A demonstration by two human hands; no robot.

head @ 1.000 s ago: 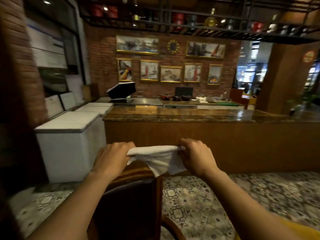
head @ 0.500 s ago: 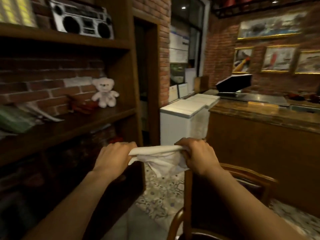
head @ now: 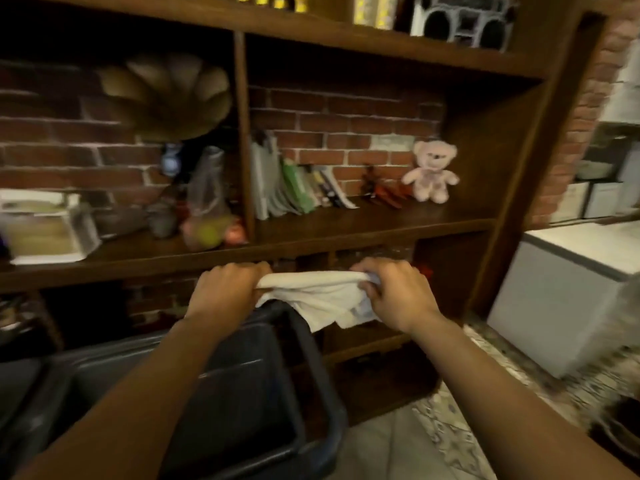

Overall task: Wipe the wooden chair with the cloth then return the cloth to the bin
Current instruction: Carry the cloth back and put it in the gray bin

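A white cloth (head: pixel 317 294) is stretched between my two hands and sags in the middle. My left hand (head: pixel 227 289) grips its left end and my right hand (head: pixel 394 292) grips its right end. The cloth hangs over the far right corner of a dark bin (head: pixel 311 372), which sits low in front of me under my left forearm. What lies inside the bin is too dark to make out. A sliver of the wooden chair (head: pixel 620 434) may show at the bottom right edge, blurred.
A dark wooden shelf unit (head: pixel 346 233) against a brick wall stands right behind the bin, holding books (head: pixel 291 188), a teddy bear (head: pixel 431 171), a gramophone horn (head: pixel 166 95) and a white box (head: pixel 45 226). A white chest freezer (head: pixel 561 299) stands on patterned floor tiles at right.
My view has swung left, from the counter and chair to the shelf and the bin. Both hands keep the same hold on the cloth, which is now over the bin's corner.
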